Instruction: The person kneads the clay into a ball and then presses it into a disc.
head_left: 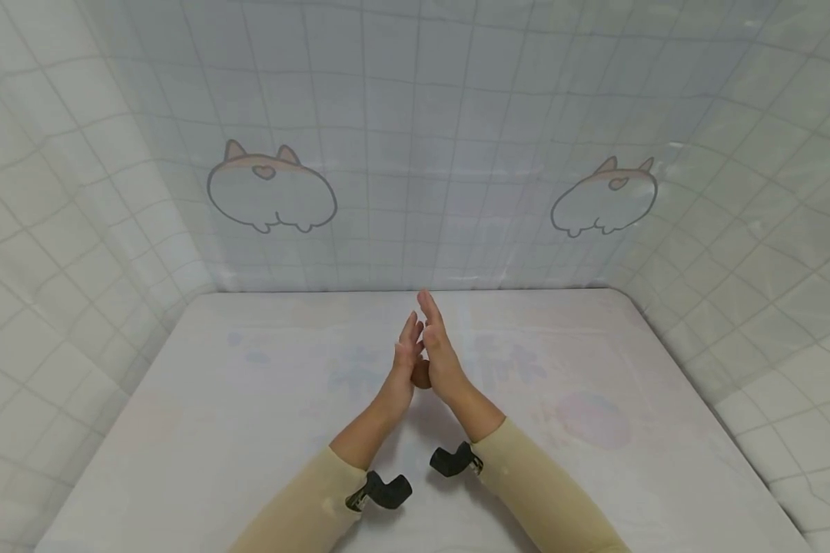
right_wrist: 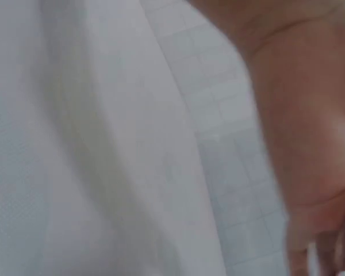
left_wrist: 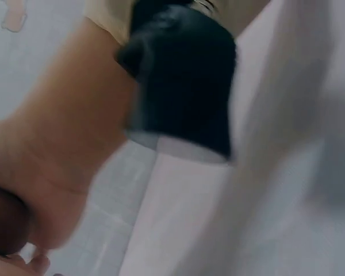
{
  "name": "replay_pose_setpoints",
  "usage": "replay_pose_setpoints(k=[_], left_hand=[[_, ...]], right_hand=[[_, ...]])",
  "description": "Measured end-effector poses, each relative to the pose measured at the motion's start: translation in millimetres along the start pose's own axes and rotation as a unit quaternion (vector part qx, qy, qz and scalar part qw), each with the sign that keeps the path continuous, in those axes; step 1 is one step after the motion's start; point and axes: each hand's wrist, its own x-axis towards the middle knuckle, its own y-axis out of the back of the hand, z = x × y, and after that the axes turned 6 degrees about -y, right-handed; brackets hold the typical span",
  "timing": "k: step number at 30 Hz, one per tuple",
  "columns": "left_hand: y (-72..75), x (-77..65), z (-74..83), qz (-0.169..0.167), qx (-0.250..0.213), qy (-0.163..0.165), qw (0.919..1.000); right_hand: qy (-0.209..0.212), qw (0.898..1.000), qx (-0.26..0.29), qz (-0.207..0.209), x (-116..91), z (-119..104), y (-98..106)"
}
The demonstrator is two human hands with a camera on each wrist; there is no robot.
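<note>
1. Nearest, at the near edge: beige left sleeve and beige right sleeve, slanting inward from either side toward the middle.
2. At the cuffs: black left wrist mount and black right wrist mount, both on the inner side of the arms, apart from each other.
3. Past the cuffs, at mid-table: brown ball, low between the two palms, near the wrists. Also visible at the edge of the left wrist view, partly cut off. Contact with the table below: cannot tell.
4. Left side of ball: left hand, palm turned right, fingers extended and pointing far. Grip relaxed, palm laid against the ball.
5. Right side of ball: right hand, palm turned left, fingers likewise straight, tips reaching farther than those opposite. Grip relaxed too; ball sandwiched between palms. Both hands leaning together at the far end.
6. Underneath and around: white table, with a faint pink patch to the right and pale blue marks on both sides of the hands.
7. Farthest, beyond the table: grid-lined sheet, printed with a left animal drawing and a smaller-looking right animal drawing.
</note>
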Motion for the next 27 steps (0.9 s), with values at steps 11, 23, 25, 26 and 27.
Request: replay_pose_setpoints(k=[11,23,25,26,27], left_hand=[[3.6,5.4,10.9,0.041,0.023,-0.086,0.9952],[11.8,19.9,13.8,0.081,0.092,-0.066,0.9903],[13.5,22.7,14.1,0.080,0.109,-0.073,0.9881],[14.6,24.1,13.5,0.079,0.116,-0.075,0.9872],[15.7,25.3,12.7,0.078,0.123,-0.078,0.9862]], right_hand=[[-0.032,0.999,0.027,-0.033,-5.2,10.7,-10.1],[0.030,0.997,0.053,-0.056,-24.2,10.3,-22.0],[0.035,0.995,0.072,-0.059,-25.7,7.1,-23.1],[0.036,0.994,0.079,-0.060,-26.3,5.9,-23.6],[0.037,0.994,0.084,-0.061,-26.8,4.9,-24.0]])
